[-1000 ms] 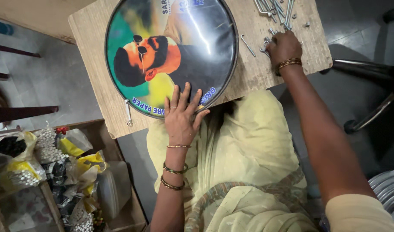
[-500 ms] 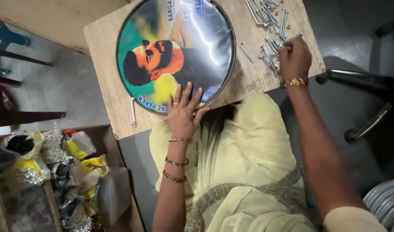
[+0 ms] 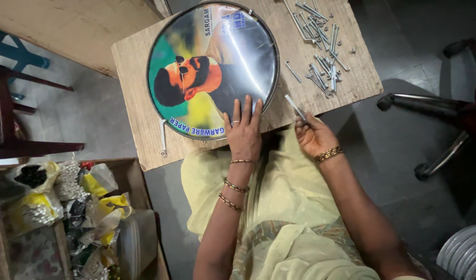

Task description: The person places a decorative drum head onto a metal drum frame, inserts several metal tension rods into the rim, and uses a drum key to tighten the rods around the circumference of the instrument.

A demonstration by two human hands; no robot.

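Metal rod (image 3: 295,107) pinched in right hand (image 3: 313,136); left hand (image 3: 243,132) flat, ungrasping, on drum (image 3: 212,70).

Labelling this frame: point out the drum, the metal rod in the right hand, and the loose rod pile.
drum (image 3: 196,46): head view, printed skin.
metal rod (image 3: 294,106): head view, mid-shaft above right hand (image 3: 313,137).
rod pile (image 3: 321,72): head view, middle of heap.

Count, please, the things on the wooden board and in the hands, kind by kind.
Round drum head with printed colour picture and metal rim, under left hand: 1
Pile of loose metal hook rods, rods too tangled to count: 1
Single metal rod in right hand: 1
Total: 3
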